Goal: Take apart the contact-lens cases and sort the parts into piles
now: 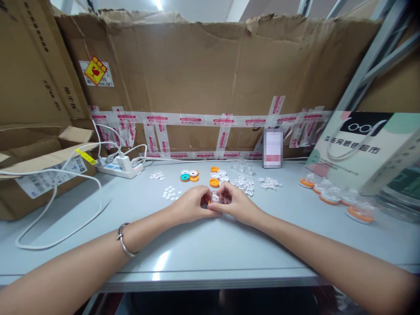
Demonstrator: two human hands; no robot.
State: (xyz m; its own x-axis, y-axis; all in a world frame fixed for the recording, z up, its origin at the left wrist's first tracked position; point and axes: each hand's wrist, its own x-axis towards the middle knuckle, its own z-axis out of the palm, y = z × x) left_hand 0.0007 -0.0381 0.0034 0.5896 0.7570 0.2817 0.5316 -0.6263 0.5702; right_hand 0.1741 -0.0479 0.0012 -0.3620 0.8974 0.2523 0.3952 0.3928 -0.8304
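My left hand point(192, 203) and my right hand point(241, 204) meet at the middle of the table, fingers curled around a small clear plastic cup point(215, 197). Some orange shows at its lower left, and white bits show through the clear wall; fingers hide the rest. Just behind it stand orange and white round caps point(214, 183). A heap of small white plastic parts point(243, 185) lies beyond my right hand. White discs point(169, 192) are spread past my left hand, near stacked teal, white and orange caps point(189, 176).
Clear cups point(244, 167) and a phone point(273, 148) stand at the back. Orange-based clear-topped pieces point(330, 194) sit right, before a paper bag point(348, 153). A power strip point(121, 168), looping white cable point(55, 247) and open carton point(42, 175) occupy the left.
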